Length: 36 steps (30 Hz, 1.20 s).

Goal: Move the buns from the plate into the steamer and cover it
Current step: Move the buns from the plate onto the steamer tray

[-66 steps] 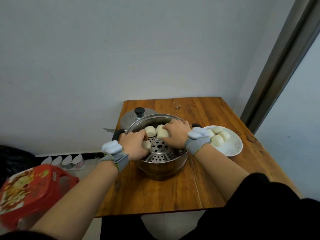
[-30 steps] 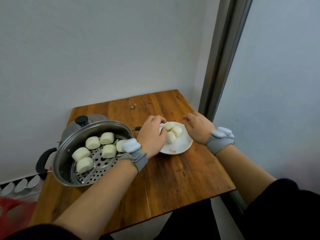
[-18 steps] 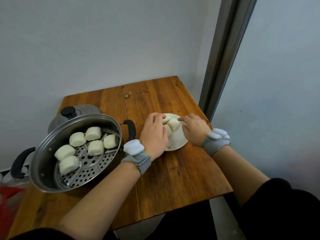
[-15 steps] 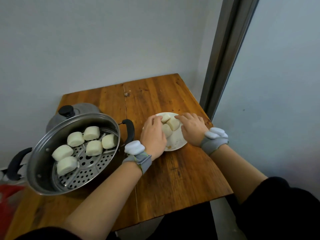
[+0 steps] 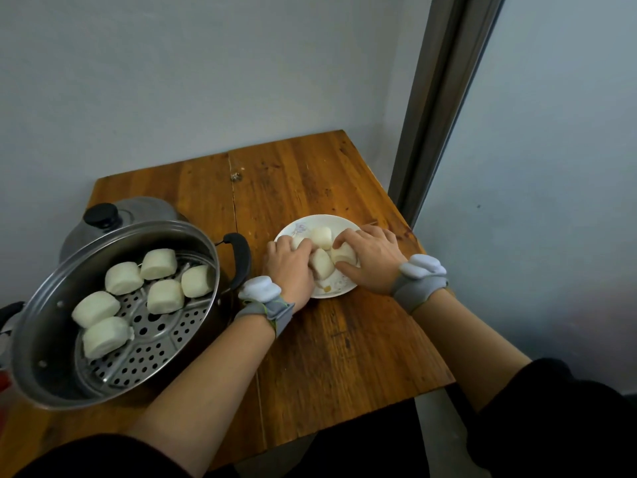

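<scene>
Both hands reach into the plate [image 5: 339,289] on the table [image 5: 344,357]. Left hand [image 5: 289,267] and right hand [image 5: 370,258] each close around a bun [image 5: 322,263]. Soft dough; pinch the sides gently. The steamer [image 5: 113,305] holds six.

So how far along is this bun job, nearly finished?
About halfway. Six white steamed buns already sit on the round steel steamer rack. The left hand and right hand are each closing on buns left on the white china plate. Those still need moving, and the steel lid with black knob lies behind the pot.
</scene>
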{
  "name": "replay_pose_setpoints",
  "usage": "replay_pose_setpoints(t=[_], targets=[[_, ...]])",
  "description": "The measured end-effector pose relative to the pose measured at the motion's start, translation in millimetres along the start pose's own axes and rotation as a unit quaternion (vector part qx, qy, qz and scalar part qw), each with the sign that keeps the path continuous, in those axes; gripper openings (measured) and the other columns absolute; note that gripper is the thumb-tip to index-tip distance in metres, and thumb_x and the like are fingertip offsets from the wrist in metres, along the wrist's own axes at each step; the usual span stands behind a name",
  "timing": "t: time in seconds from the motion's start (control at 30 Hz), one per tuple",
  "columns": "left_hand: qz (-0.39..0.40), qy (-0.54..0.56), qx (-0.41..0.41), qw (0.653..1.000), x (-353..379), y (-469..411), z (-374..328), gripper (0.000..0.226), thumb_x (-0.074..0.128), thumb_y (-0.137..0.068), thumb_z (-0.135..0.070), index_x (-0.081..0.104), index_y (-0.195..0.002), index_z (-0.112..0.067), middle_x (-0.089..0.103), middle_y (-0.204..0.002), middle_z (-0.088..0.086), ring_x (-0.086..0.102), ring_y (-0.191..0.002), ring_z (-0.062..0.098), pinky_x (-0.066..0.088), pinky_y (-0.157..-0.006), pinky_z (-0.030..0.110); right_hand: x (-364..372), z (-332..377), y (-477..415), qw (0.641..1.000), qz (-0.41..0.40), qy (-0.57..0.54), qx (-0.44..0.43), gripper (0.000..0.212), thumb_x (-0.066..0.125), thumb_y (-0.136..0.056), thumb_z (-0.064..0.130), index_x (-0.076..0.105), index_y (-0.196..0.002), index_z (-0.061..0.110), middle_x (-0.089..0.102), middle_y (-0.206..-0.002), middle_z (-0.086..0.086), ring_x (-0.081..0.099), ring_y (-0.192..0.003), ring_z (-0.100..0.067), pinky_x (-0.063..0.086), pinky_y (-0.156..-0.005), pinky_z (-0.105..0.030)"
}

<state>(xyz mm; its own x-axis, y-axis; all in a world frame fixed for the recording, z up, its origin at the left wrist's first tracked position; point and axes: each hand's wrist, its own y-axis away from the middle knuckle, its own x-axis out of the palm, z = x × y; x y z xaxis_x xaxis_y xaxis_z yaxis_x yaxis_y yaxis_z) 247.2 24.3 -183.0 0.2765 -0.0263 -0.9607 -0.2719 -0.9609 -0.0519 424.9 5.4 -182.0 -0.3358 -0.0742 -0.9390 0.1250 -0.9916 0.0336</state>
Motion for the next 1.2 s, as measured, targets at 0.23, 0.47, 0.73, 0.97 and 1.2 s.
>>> replay_pose_setpoints(t=[0.23, 0.47, 0.73, 0.97, 1.2], targets=[[-0.038, 0.061, -0.001, 0.997, -6, 14, -1, 0.015, 0.055, -0.089, -0.01, 0.055, -0.104, -0.012, 0.048, -0.118, 0.014, 0.042, -0.109, 0.033, 0.043, -0.085, 0.038, -2, 4, 14, 0.998, -0.035, -0.039, 0.031, 0.036, 0.055, -0.095, 0.044, 0.047, -0.128, 0.033, 0.056, -0.137, 0.002, 0.04, -0.134, -0.026, 0.023, -0.113, -0.047], [-0.123, 0.147, 0.064, 0.979, -33, 32, -19, 0.018, 0.057, -0.09, -0.006, 0.053, -0.108, -0.007, 0.049, -0.121, 0.013, 0.043, -0.113, 0.031, 0.037, -0.09, 0.032, -20, 4, 28, 0.981, -0.152, -0.11, 0.051, 0.033, 0.061, -0.094, 0.035, 0.05, -0.124, 0.029, 0.06, -0.123, 0.002, 0.056, -0.11, -0.022, 0.046, -0.094, -0.038], [-0.194, 0.144, 0.127, 0.962, -85, 67, -9, 0.02, 0.059, -0.088, -0.011, 0.053, -0.108, -0.011, 0.05, -0.119, 0.008, 0.044, -0.108, 0.025, 0.037, -0.084, 0.028, -46, 40, 37, 0.97, -0.215, -0.112, 0.02, 0.041, 0.061, -0.093, 0.043, 0.048, -0.129, 0.029, 0.061, -0.123, 0.005, 0.057, -0.108, -0.017, 0.051, -0.091, -0.037], [-0.226, 0.139, 0.056, 0.963, -135, 95, 49, 0.035, 0.066, -0.077, -0.018, 0.053, -0.11, -0.012, 0.053, -0.111, 0.004, 0.046, -0.104, 0.02, 0.035, -0.082, 0.025, -50, 111, 27, 0.961, -0.242, -0.129, -0.038, 0.041, 0.063, -0.093, 0.041, 0.052, -0.129, 0.025, 0.062, -0.122, 0.002, 0.056, -0.106, -0.021, 0.049, -0.087, -0.036], [-0.152, 0.103, -0.011, 0.983, -154, 112, 127, 0.037, 0.068, -0.076, -0.022, 0.052, -0.108, -0.014, 0.056, -0.112, 0.007, 0.048, -0.107, 0.026, 0.041, -0.087, 0.035, -44, 185, 6, 0.968, -0.199, -0.133, -0.072, 0.053, 0.067, -0.09, 0.039, 0.053, -0.136, 0.017, 0.06, -0.132, -0.006, 0.054, -0.119, -0.026, 0.044, -0.101, -0.039]])
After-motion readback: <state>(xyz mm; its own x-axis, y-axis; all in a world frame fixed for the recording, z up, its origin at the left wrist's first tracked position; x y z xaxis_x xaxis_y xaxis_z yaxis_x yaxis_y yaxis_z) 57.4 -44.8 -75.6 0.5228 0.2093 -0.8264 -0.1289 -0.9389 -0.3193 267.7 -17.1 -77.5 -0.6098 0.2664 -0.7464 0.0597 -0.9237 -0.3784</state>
